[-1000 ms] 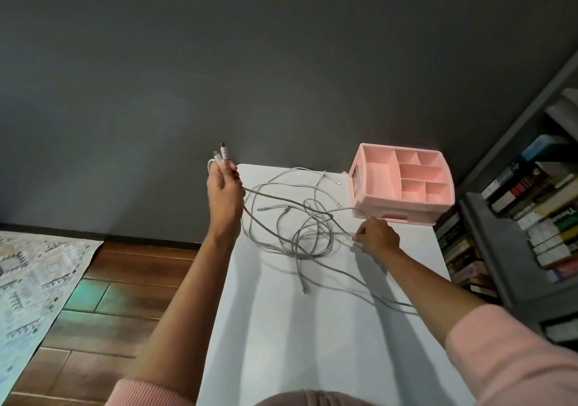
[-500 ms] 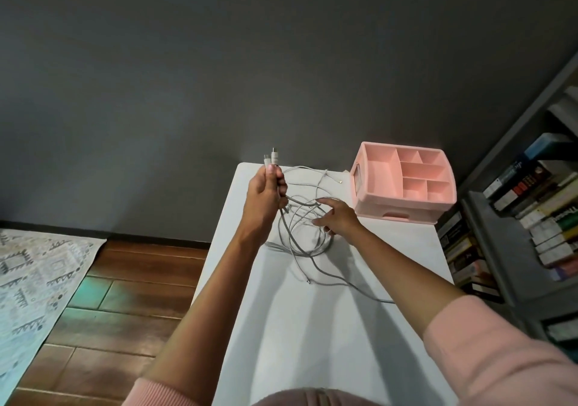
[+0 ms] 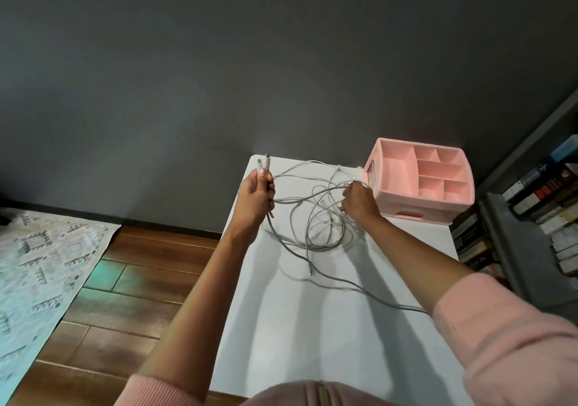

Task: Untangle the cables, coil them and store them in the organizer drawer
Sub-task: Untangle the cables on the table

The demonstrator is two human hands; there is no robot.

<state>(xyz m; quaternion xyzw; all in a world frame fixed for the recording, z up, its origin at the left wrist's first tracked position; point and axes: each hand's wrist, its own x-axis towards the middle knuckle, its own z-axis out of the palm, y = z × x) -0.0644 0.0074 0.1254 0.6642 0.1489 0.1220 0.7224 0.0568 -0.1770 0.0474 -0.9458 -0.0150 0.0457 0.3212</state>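
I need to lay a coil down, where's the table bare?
Bare: the near table between the forearms, and a patch before the organizer. Crowded: the far end, where cables sprawl between left hand and right hand.

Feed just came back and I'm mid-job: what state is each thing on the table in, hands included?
Left hand: grips two plug ends, held upright.
Right hand: pinches a strand beside the organizer.
Cables: tangled, uncoiled, lying on the white table.
Pink organizer: top compartments empty.
Organizer drawer: looks shut.

Soft pink ribbed sleeves (image 3: 516,343) end above bare forearms (image 3: 200,296).
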